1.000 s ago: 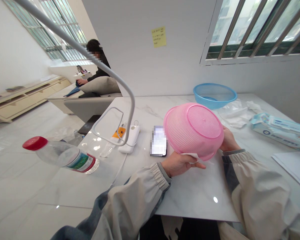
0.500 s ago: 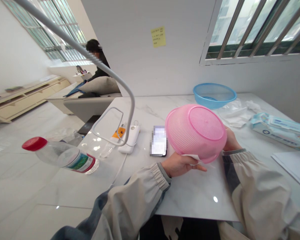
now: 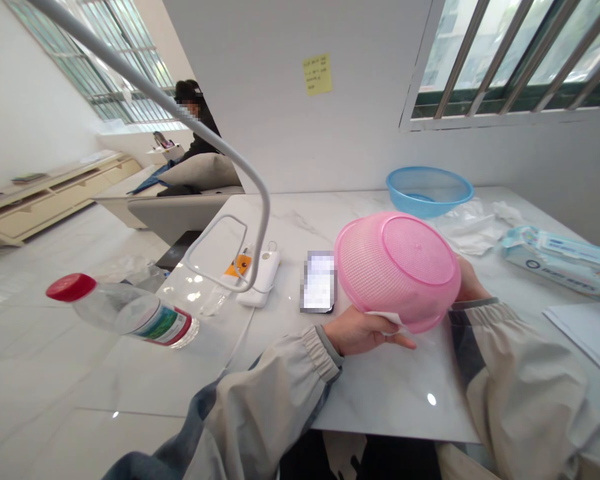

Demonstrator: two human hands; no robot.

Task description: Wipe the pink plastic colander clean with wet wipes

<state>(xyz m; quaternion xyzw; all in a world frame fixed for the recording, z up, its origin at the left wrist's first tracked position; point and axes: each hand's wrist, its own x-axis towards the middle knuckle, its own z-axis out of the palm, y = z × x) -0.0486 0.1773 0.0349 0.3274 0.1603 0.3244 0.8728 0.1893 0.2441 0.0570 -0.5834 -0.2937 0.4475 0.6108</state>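
A pink mesh colander [image 3: 400, 270] is held tilted over the table, its round base turned up and toward me. My left hand [image 3: 363, 331] grips the near rim through a white wipe [image 3: 387, 320], thumb above and fingers beneath. At the colander's right side is my right hand [image 3: 471, 280], closed on the rim; its fingertips are hidden behind the colander. Just left of the colander a phone [image 3: 319, 283] with a lit screen lies on the table.
Behind stands a blue basin [image 3: 429, 192], with crumpled white tissue [image 3: 475, 233] beside it. A wipes packet [image 3: 560, 260] and paper sheets [image 3: 587, 333] lie right. To the left are a white power bank [image 3: 260, 277], a red-capped bottle [image 3: 130, 313] and a white curved stand arm [image 3: 220, 143].
The colander has shifted slightly right and down, along with my right hand. My left hand has barely moved and keeps its grip with the wipe.
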